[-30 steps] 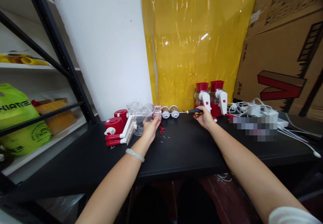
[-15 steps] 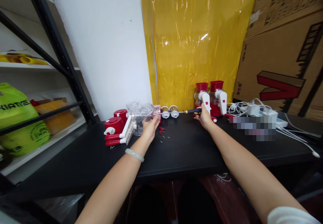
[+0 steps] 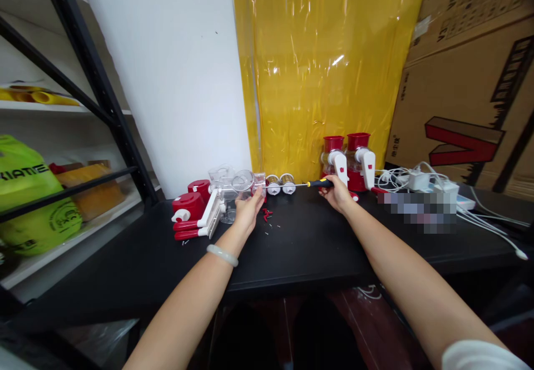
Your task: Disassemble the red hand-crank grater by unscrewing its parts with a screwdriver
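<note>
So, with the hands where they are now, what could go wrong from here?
1. The screwdriver in the right hand points toward the clear plastic part gripped by the left hand; if it slipped, it might jab that hand or scratch the plastic.
2. Small light pieces, probably screws, lie loose on the black table near the left hand; a careless brush could scatter them.
</note>
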A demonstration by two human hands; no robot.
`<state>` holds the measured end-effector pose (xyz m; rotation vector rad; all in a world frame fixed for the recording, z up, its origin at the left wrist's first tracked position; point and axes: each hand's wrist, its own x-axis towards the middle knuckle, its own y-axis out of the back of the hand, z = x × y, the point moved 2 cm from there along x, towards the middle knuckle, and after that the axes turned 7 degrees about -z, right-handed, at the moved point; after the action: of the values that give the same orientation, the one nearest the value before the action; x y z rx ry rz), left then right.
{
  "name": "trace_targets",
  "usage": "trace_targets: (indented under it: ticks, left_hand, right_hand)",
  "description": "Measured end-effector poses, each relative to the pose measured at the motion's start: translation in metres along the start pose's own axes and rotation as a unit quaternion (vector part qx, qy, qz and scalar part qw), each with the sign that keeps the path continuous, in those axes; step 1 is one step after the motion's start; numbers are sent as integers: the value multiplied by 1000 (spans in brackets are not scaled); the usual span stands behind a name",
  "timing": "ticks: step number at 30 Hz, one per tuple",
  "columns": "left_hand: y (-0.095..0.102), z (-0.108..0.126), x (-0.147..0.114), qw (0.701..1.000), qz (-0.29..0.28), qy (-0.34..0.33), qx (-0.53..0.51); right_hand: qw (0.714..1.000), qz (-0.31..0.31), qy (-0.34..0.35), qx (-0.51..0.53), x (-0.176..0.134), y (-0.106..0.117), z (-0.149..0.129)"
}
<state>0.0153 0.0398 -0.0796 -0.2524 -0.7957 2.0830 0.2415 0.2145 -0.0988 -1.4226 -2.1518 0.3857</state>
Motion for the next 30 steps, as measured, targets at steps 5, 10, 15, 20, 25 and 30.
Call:
trace_targets:
  ticks: [5,10,15,20,25,30]
  left_hand:
    - [2,-1,1,1000,-8,-2,-2]
    - [0,1,0,1000,-21,-12,5]
    - [-1,1,-1,1000,-26,-10,14]
    - [1,1,-1,999,-31,-15,9]
    - [0,2,-3,998,-51,-11,16]
    - [-1,3,-3,998,-50,-16,18]
  right_hand:
    - [999,21,-1,-43,3,2,2]
    - [991,12,7,-136,1,4,5]
    - [995,11,-6,-99,-3,2,4]
    - [998,30,2,-59,-4,-4,1]
    - [998,38,5,-42,-2,-4,0]
    - [994,49,7,-98,1,-1,2]
